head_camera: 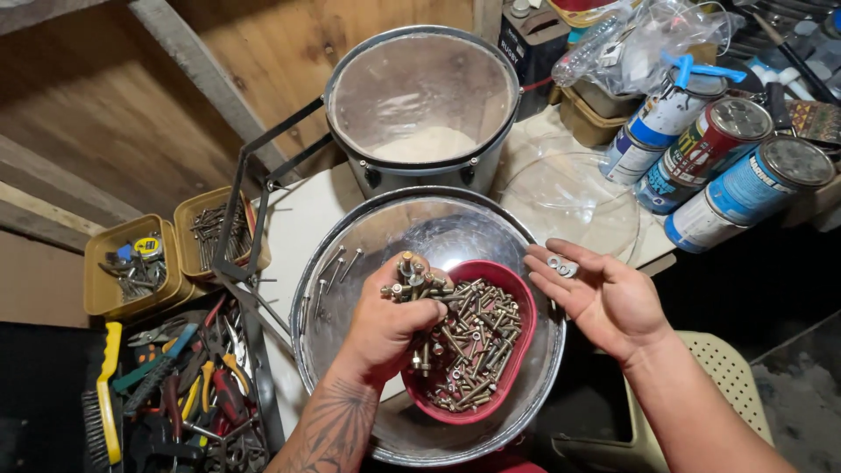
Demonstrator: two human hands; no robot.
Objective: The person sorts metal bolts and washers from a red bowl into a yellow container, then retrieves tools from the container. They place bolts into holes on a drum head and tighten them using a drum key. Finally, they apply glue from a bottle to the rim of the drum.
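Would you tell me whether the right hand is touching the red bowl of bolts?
Apart. The head view shows the right hand open, palm up, beside the red bowl, with shiny basin visible between them.

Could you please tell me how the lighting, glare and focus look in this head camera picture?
Head view: light falls from above on the shiny round metal basin, which shows glare patches; the red plastic bowl of bolts, left hand and right hand are sharp; corners fall dark, and the straight edges bow, suggesting wide-angle distortion.

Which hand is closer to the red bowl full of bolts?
Left hand: over the red plastic bowl, gripping bolts. Right hand is open beside its rim.
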